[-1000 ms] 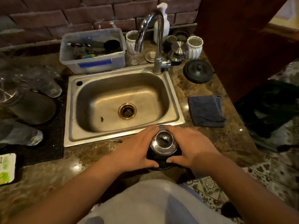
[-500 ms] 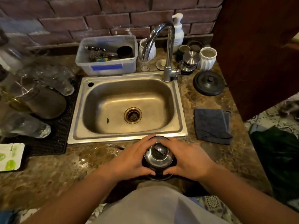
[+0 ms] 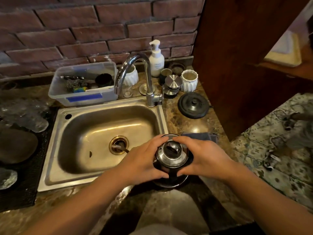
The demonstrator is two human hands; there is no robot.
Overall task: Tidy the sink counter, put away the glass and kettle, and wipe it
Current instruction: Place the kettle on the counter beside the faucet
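Two hands cup the kettle (image 3: 171, 156) from either side: left hand (image 3: 144, 162) and right hand (image 3: 204, 160), fingers clamped round its dark body, steel lid left bare. Kettle is at the front right corner of the sink (image 3: 55, 150), whether lifted or resting on the surface (image 3: 189, 126) unclear. Two-sided hold likely because no handle shows. Round black base (image 3: 194, 105) lies near the tap, probably its seat. Grey cloth (image 3: 199, 136) lies just behind the hands, handy for wiping. Glass (image 3: 127, 92) stands by the faucet foot.
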